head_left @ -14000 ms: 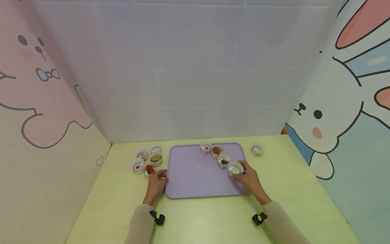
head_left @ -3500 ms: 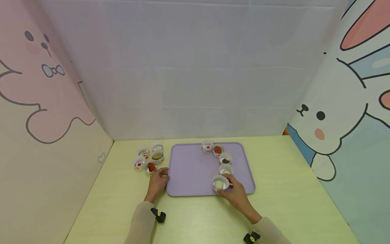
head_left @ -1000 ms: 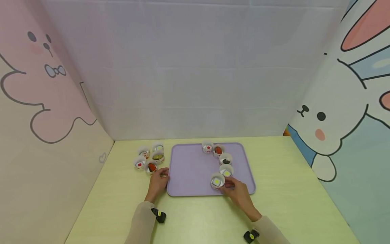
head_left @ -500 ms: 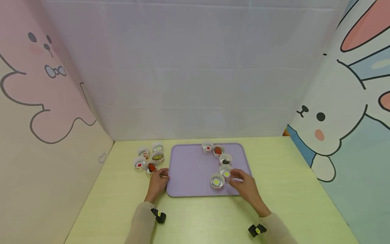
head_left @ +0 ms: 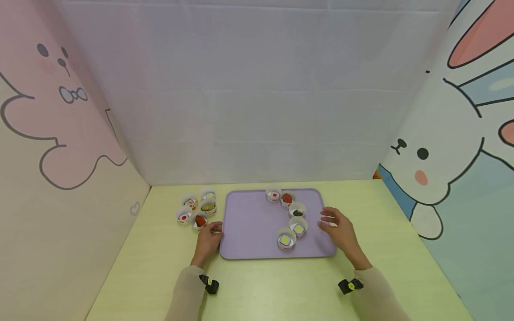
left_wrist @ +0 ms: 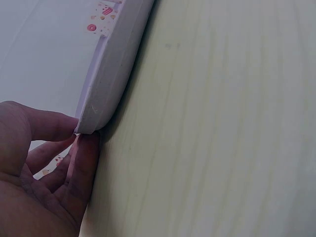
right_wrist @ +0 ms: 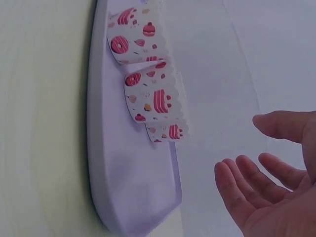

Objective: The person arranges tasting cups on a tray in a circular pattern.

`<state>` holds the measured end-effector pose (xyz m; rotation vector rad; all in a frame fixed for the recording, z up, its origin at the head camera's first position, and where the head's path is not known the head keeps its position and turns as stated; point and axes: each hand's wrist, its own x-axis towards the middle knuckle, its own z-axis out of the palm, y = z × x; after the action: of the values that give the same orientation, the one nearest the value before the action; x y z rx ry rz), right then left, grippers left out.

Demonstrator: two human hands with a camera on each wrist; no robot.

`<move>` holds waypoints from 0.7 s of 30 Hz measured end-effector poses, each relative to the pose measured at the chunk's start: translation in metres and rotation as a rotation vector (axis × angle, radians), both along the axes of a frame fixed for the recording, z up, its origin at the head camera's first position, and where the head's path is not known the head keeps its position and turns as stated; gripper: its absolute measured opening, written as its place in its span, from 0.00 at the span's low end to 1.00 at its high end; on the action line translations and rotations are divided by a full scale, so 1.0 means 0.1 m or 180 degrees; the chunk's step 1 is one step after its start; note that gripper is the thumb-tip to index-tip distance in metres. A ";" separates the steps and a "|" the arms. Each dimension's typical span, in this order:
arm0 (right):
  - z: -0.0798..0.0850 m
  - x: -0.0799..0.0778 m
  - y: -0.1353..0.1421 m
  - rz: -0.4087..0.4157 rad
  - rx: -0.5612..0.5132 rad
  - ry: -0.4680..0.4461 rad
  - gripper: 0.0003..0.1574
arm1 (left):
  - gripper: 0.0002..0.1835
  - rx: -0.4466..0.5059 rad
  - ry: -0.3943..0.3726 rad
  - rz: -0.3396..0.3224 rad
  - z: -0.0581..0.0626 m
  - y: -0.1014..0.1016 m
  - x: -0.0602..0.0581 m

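A lilac tray (head_left: 253, 232) lies on the table. My left hand (head_left: 208, 243) holds its left edge; in the left wrist view the thumb and a finger (left_wrist: 86, 158) pinch the rim. Along the tray's right part, several small white paper cups stand in a curved row. The front cup (head_left: 286, 239) and the cup behind it (head_left: 298, 227) hold something white with yellow. Further back come a cup with a dark piece (head_left: 297, 211), one with an orange-red piece (head_left: 287, 199) and one with red (head_left: 273, 194). My right hand (head_left: 340, 229) hovers over the tray's right edge, holding nothing, fingers relaxed.
Left of the tray, several more cups cluster on the table, among them an orange-red one (head_left: 199, 220), an olive one (head_left: 208, 207) and a red-and-white one (head_left: 184, 216). A white curtain (head_left: 257, 133) closes off the back; printed panels flank both sides.
The lone cup at the table's right was set at the tray's front, left of the neighbouring yellow cup. My right hand has let it go and withdrawn rightward. The left hand stays put.
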<state>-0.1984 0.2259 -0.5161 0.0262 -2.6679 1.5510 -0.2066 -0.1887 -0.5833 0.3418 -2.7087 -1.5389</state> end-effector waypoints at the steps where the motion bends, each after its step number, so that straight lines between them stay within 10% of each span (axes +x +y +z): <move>1: 0.00 -0.02 0.03 -0.0013 0.0039 -0.0011 0.31 | 0.20 -0.0002 0.0002 0.0001 0.00 0.00 0.00; 21: -0.28 -0.23 0.32 -0.0099 0.0190 -0.0545 0.34 | 0.19 -0.0016 0.0027 -0.0018 -0.01 -0.01 0.00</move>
<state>-0.2211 0.2584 -0.5442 -0.1517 -2.8283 1.5297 -0.2065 -0.1893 -0.5839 0.3268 -2.7091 -1.5310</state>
